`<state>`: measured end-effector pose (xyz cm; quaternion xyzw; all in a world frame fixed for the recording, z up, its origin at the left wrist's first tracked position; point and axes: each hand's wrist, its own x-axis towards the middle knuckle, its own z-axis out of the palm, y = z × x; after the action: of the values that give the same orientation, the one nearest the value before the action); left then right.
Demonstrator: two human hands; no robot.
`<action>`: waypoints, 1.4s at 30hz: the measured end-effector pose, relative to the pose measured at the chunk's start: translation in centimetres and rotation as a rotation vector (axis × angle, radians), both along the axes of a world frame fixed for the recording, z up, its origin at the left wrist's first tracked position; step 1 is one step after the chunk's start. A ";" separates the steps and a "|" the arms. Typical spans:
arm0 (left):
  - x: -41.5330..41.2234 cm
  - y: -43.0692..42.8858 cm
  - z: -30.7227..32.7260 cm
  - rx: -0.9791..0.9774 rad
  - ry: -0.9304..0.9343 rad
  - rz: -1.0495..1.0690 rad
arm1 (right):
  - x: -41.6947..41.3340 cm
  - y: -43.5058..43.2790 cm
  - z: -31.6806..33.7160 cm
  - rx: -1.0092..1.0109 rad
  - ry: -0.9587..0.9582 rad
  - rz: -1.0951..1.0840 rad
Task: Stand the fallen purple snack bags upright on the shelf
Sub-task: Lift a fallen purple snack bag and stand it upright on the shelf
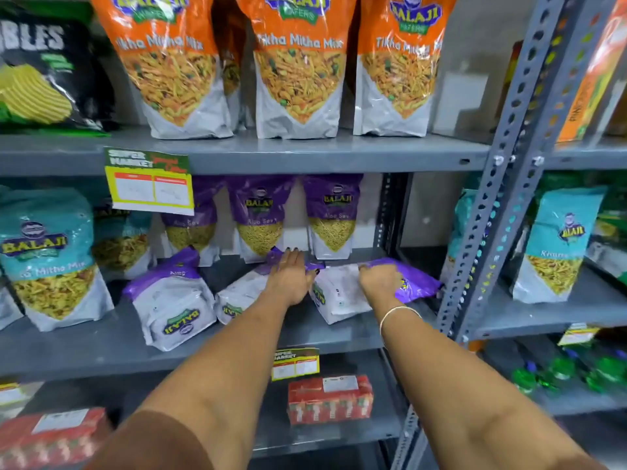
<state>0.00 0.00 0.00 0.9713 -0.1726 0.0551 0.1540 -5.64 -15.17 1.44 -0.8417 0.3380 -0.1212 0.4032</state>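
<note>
Three purple bags (261,218) stand behind three fallen ones (173,300); right hand (380,278) curls onto the rightmost fallen bag (342,293), left hand (290,276) flat, fingers together.

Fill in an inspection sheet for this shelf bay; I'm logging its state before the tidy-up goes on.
Surface: grey metal middle shelf, front strip bare.
Job's things: three fallen purple bags, left, middle, right; three upright purple bags behind.
Clutter: teal bags at left; hanging price tag.
Grips: left hand flat on the middle bag, fingers spread; right hand on the right bag's purple top, closure unclear.
Cables: nothing seen.
Surroundings: orange bags above; red packs below; perforated upright at right.
</note>
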 end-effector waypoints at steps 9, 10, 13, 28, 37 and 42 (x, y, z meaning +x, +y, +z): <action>5.6 -7.9 -1.4 -0.062 0.427 0.072 | 4.1 -6.0 -6.8 0.980 0.084 0.010; 6.0 -8.3 -1.7 -0.048 0.451 0.098 | 4.5 -6.2 -6.9 1.003 0.144 0.030; 7.0 -9.1 -1.9 -0.026 0.430 0.149 | 5.5 -7.1 -6.9 1.045 0.157 0.070; 9.8 -6.6 -2.5 -0.704 0.763 0.009 | 8.8 -8.9 -3.6 0.945 -0.191 0.259; 9.7 -6.7 -4.0 -1.068 0.524 0.035 | 10.1 -8.2 -2.4 0.624 -0.381 0.334; 9.8 -6.6 -3.2 -0.848 0.644 -0.101 | 10.7 -8.4 -4.0 0.356 -0.136 0.046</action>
<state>9.81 -6.57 -3.24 0.7821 -0.1257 -0.1882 0.5806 5.09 -23.57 -2.59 -0.7546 0.3065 -0.1068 0.5703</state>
